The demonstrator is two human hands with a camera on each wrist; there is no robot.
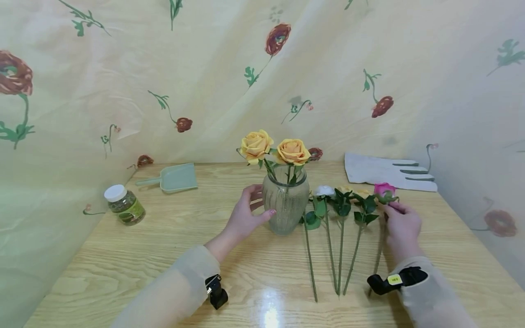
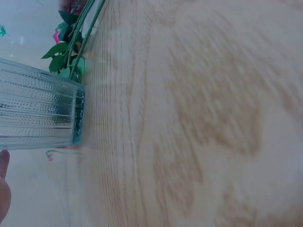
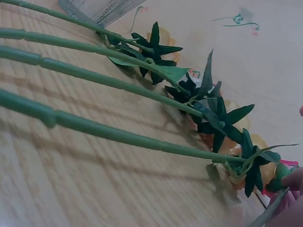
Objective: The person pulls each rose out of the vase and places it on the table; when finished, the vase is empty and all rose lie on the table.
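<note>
A ribbed clear glass vase (image 1: pixel 285 209) stands upright with two yellow roses (image 1: pixel 293 151) in it. Around its left side my left hand (image 1: pixel 248 212) holds the vase, thumb at the front and fingers toward the back. The left wrist view shows the vase wall (image 2: pixel 38 106) and part of that hand (image 2: pixel 4 189) at the edge. Over on the right, my right hand (image 1: pixel 404 228) pinches a pink rose (image 1: pixel 384 190) by the stem just below its bloom. Between the hands several roses lie on the table, among them a white rose (image 1: pixel 325 191) and a yellow rose (image 3: pixel 165 40).
A grey-white glove (image 1: pixel 379 171) lies at the back right. Toward the back left are a pale green dustpan (image 1: pixel 179 177) and a white-lidded jar (image 1: pixel 126 207) on the wooden table (image 1: pixel 164 237). Flower-patterned cloth (image 1: pixel 217 68) hangs behind.
</note>
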